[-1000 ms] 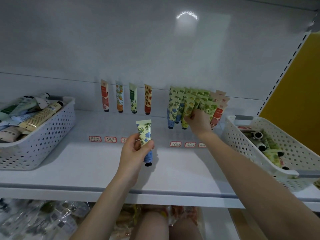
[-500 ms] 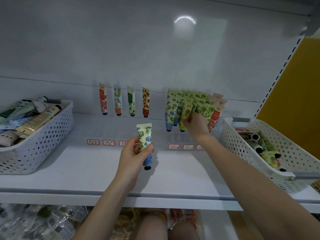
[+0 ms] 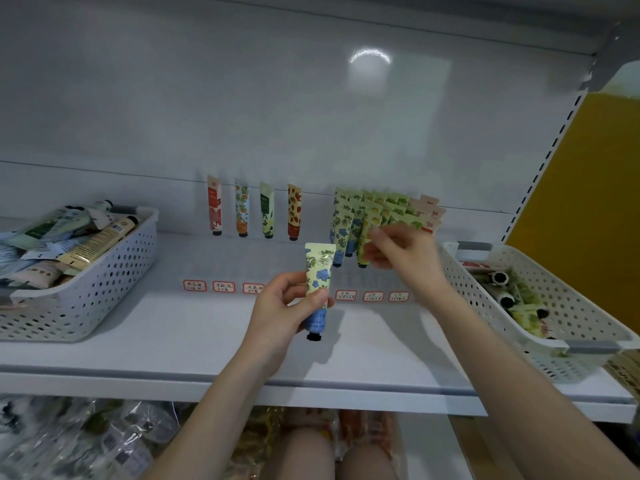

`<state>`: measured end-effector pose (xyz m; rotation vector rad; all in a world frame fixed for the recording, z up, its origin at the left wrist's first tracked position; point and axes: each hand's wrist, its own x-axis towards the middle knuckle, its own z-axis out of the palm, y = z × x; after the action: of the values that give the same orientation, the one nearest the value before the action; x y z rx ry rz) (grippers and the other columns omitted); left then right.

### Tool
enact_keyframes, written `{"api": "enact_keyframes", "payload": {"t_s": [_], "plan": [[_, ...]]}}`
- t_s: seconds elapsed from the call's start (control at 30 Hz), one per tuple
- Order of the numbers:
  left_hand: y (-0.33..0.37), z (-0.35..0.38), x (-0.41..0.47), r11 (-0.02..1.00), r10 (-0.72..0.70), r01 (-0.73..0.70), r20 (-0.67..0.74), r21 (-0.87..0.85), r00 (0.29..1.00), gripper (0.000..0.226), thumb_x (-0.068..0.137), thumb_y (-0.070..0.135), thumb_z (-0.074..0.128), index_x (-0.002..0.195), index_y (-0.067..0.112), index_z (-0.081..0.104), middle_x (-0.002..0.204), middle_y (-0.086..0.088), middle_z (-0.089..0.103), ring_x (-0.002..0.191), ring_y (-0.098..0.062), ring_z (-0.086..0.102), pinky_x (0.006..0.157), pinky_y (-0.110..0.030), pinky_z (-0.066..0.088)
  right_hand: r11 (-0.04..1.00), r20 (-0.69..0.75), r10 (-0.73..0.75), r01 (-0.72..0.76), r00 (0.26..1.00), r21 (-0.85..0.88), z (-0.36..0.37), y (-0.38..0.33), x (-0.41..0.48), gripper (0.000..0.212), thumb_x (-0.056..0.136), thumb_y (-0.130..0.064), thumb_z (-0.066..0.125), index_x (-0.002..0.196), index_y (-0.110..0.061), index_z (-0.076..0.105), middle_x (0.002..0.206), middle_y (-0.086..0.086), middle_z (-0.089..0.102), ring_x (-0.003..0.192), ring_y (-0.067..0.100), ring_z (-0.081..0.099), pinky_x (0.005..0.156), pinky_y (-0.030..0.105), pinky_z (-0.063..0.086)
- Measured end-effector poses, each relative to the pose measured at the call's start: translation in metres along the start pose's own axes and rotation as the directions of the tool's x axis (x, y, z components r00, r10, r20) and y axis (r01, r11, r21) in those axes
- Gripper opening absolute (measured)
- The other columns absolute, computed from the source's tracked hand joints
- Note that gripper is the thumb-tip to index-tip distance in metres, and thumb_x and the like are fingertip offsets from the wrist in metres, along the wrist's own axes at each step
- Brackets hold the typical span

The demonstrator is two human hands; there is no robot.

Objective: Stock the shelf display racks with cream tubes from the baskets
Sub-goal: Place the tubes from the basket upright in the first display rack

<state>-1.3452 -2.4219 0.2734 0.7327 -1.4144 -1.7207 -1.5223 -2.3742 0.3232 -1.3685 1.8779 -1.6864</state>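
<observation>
While I'm facing the shelf (image 3: 173, 341), blue-flower tube (image 3: 317, 282): upright, cap down, held just above the board, out front of the packed rows (image 3: 391, 207)
Left hand (image 3: 284, 313): thumb and fingers wrapped round that tube's middle
Right hand (image 3: 405, 254): pinching a yellow-green tube (image 3: 366, 233) in those rows
Left basket (image 3: 114, 289): piled with tubes
Right basket (image 3: 575, 306): way fewer tubes

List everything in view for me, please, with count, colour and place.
held tube: one, pale green with blue flowers, in the left hand.
single tubes: four, red, orange, green, brown, back of shelf.
packed tubes: many, green and pink, right of those.
left basket: one, white, heaped with mixed tubes.
right basket: one, white, few loose tubes.
labels: at least six, red-edged, mid-shelf.
left hand: one, grips held tube.
right hand: one, fingers at a front packed tube, blurred.
</observation>
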Motion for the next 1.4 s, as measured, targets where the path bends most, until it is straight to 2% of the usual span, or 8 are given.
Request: {"api": "enact_keyframes", "payload": {"t_s": [0.17,0.67,0.77,0.87,1.0,1.13,1.27,1.4], "plan": [[0.005,0.013,-0.012,1.000,0.020,-0.020,0.064,0.001,0.998,0.020,0.082,0.010,0.066,0.100,0.016,0.058,0.083,0.005,0.072,0.081,-0.016,0.071,0.080,-0.040,0.053,0.995,0.230,0.050,-0.069,0.972,0.074,0.005,-0.026,-0.032,0.006,0.085,-0.020,0.064,0.086,-0.015,0.066,0.074,-0.001,0.071,0.067,0.009,0.068,0.066,0.023,0.057],[-0.007,0.024,-0.011,0.924,0.219,-0.252,0.144,0.286,0.965,0.018,0.085,0.008,0.065,0.103,0.010,0.067,0.084,0.000,0.069,0.068,0.000,0.063,0.069,-0.022,0.055,0.976,0.169,0.126,-0.152,0.978,0.156,-0.007,-0.017,-0.048,0.006,0.082,-0.010,0.067,0.077,-0.011,0.064,0.066,-0.001,0.070,0.061,0.010,0.065,0.064,0.021,0.055],[-0.023,0.025,-0.001,0.800,0.277,-0.315,0.151,0.511,0.949,0.031,0.088,0.018,0.063,0.117,0.007,0.063,0.099,0.003,0.067,0.087,-0.003,0.064,0.077,-0.015,0.047,0.989,0.059,0.133,-0.136,0.989,0.063,-0.010,-0.010,-0.041,0.009,0.081,-0.010,0.069,0.076,-0.011,0.062,0.070,0.005,0.068,0.061,0.014,0.064,0.065,0.023,0.056],[-0.045,0.019,0.010,0.449,0.198,-0.309,0.244,0.838,0.949,0.051,0.093,0.038,0.052,0.137,0.013,0.046,0.137,-0.002,0.051,0.125,-0.017,0.047,0.100,-0.022,0.034,0.993,-0.094,0.067,-0.076,0.993,-0.091,-0.015,-0.004,-0.025,0.015,0.082,-0.014,0.069,0.073,-0.018,0.058,0.072,0.005,0.066,0.067,0.020,0.066,0.069,0.031,0.056],[-0.070,0.010,0.024,0.061,0.023,-0.317,0.316,0.947,0.948,0.051,0.095,0.051,0.037,0.132,0.016,0.044,0.140,-0.004,0.044,0.135,-0.022,0.032,0.107,-0.036,0.027,0.967,-0.218,-0.027,-0.029,0.976,-0.254,-0.017,0.002,0.001,0.017,0.084,-0.016,0.067,0.081,0.000,0.062,0.077,0.015,0.066,0.068,0.024,0.062,0.066,0.029,0.050],[-0.077,0.005,0.030,0.076,-0.079,-0.259,0.265,0.963,0.961,0.051,0.095,0.054,0.030,0.128,0.018,0.046,0.152,-0.004,0.028,0.144,-0.023,0.014,0.112,-0.051,0.012,0.927,-0.228,-0.038,-0.051,0.973,-0.373,-0.007,0.012,0.030,0.028,0.086,-0.021,0.063,0.085,0.007,0.060,0.081,0.020,0.067,0.073,0.031,0.061,0.072,0.039,0.050],[-0.078,0.004,0.030,0.091,-0.056,-0.261,0.267,0.961,0.962,0.050,0.095,0.053,0.031,0.125,0.016,0.046,0.152,-0.005,0.028,0.144,-0.023,0.014,0.113,-0.052,0.012,0.890,-0.161,0.012,-0.084,0.987,-0.449,0.009,0.020,0.049,0.025,0.090,-0.022,0.058,0.071,-0.010,0.047,0.069,0.006,0.052,0.065,0.021,0.046,0.059,0.027,0.033],[-0.078,0.003,0.029,0.098,-0.053,-0.252,0.258,0.963,0.965,0.049,0.095,0.052,0.031,0.125,0.017,0.047,0.153,-0.004,0.027,0.143,-0.023,0.014,0.113,-0.051,0.011,0.863,-0.126,0.010,-0.073,0.992,-0.499,0.024,0.028,0.054,0.020,0.093,-0.019,0.055,0.094,0.001,0.056,0.079,0.010,0.053,0.071,0.021,0.048,0.061,0.026,0.033]]}}
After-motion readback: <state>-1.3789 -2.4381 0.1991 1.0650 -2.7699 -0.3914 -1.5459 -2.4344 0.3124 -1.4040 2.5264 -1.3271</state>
